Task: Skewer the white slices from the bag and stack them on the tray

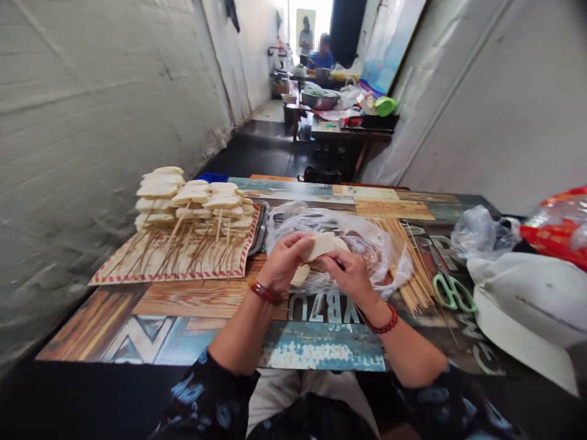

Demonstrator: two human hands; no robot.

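Over a clear plastic bag [293, 217], my left hand [287, 260] pinches a pale, flat oval slice [321, 244]. My right hand [351, 275] is closed at the lower right end of that piece, where a second pale slice shows behind the fingers. Whether a skewer is in the right hand I cannot tell. Another pale slice lies below the hands on the bag. To the left, skewered pale slices [188, 194] are stacked in layers, their sticks pointing toward me across a red-and-white patterned sheet [229, 272].
Bare wooden skewers [408, 275] lie right of the bag, beside green-handled scissors [454, 293]. A white cap [527, 305] and a red plastic package [559, 226] sit at the right edge. A cluttered table [339, 128] and two people are farther back.
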